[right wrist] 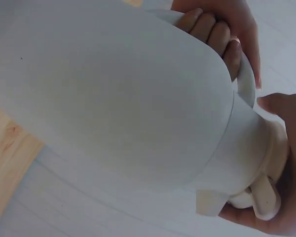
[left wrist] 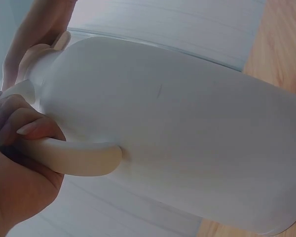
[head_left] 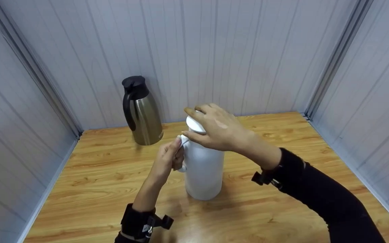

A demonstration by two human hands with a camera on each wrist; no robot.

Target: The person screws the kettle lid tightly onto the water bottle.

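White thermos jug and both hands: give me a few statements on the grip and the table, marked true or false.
1. The left hand holds the white thermos jug by its handle. True.
2. The right hand rests flat on the wooden table. False: it sits on the jug's lid, fingers curled round it.
3. The white jug lies on its side. False: it stands upright on the table.
4. A steel jug with a black lid stands near the back wall, apart from both hands. True.
5. The steel jug touches the white one. False: bare table lies between them.
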